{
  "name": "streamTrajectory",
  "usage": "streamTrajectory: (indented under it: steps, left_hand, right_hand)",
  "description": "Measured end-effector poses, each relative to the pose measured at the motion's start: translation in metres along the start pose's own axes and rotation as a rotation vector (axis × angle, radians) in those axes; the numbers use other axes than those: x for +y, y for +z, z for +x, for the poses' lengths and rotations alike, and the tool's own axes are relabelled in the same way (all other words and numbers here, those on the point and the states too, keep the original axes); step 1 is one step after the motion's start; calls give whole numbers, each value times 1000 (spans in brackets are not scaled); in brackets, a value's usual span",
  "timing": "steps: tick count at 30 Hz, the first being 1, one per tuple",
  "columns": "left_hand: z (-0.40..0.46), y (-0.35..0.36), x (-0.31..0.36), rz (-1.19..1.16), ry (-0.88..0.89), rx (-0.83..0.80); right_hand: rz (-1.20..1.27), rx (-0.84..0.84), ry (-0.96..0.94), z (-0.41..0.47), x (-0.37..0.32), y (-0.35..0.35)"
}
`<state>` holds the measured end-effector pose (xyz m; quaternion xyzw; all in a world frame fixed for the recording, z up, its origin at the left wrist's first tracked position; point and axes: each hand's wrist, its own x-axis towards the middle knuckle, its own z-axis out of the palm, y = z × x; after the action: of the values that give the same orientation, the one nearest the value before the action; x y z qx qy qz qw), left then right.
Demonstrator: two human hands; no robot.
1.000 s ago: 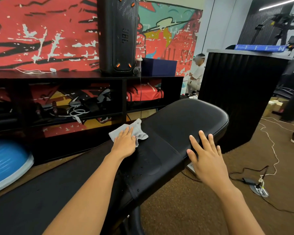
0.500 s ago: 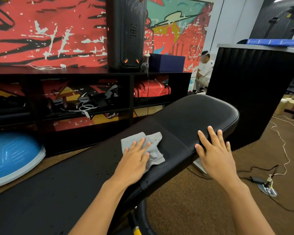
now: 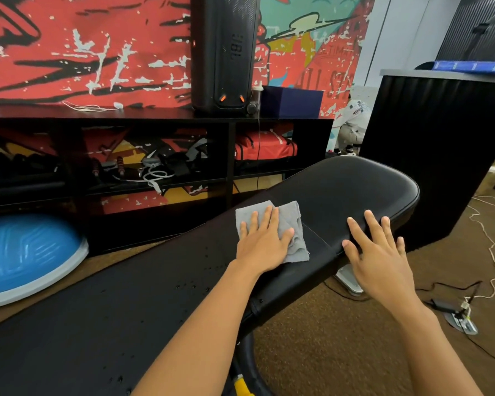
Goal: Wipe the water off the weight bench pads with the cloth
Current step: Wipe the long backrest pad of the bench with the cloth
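— What are the hands doing?

— The left hand (image 3: pixel 262 241) lies flat on the grey cloth (image 3: pixel 290 224), fingers spread wide, and presses it on the black bench pad (image 3: pixel 340 190). It does not grip the cloth, the palm only covers it. The right hand (image 3: pixel 379 252) is also flat and wide, holding nothing, and it rests on the near edge of the same pad, just beside the cloth.

— Where exactly is the cloth?

— On the top of the pad, a little crumpled, close to the seam (image 3: pixel 317 234) that crosses the pad. Part of it shows above and to the right of the fingers.

— Is there water?

— Yes, small drops (image 3: pixel 189 284) sit on the long pad (image 3: pixel 97 324) nearer to the person, left of the forearm.

— And around the bench?

— Behind it is a low black shelf (image 3: pixel 155 115) with a tall black speaker (image 3: pixel 223 52) on top, against a red painted wall (image 3: pixel 83 47). A blue half ball (image 3: pixel 26 252) lies on the floor at the left. White cables (image 3: pixel 486 241) run on the brown carpet (image 3: pixel 340 338) at the right.
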<state>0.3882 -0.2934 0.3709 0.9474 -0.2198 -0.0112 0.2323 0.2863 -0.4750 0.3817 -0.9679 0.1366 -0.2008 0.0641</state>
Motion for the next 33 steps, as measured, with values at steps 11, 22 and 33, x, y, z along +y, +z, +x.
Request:
streamTrajectory:
  steps: [11, 22, 33]
  left_hand:
    - [10, -9, -56, -35, -120, 31]
    - [-24, -12, -72, -69, -168, 16]
    - [-91, 6, -70, -127, -70, 72]
  right_hand:
    - [-13, 36, -90, 0, 0, 5]
    - [-33, -68, -130, 10, -11, -5]
    - [-76, -80, -128, 9, -12, -4]
